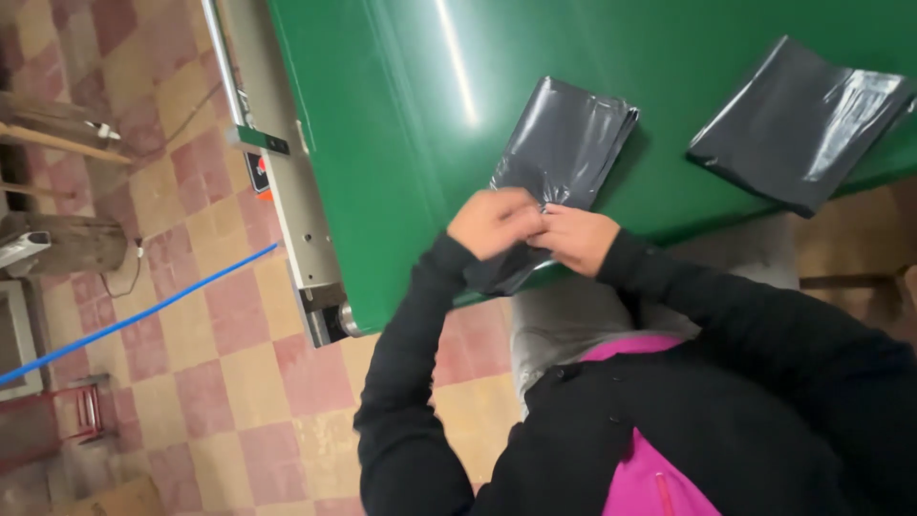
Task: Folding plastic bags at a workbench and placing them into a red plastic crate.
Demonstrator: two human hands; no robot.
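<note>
My left hand (492, 222) and my right hand (575, 239) meet at the near end of a stack of dark grey plastic bags (568, 139). Both pinch the top bag's edge where it hangs over the rim of the green table surface (401, 143). The fingers are closed on the plastic, thumbs close together. The rest of the stack lies flat on the green surface, pointing away from me. Black sleeves cover both of my arms.
A second stack of dark grey bags (798, 124) lies on the green surface at the right. A grey metal side rail (287, 172) runs along the surface's left edge. A blue hose (134, 315) crosses the checkered tile floor, and wooden pieces (57, 139) lie at the left.
</note>
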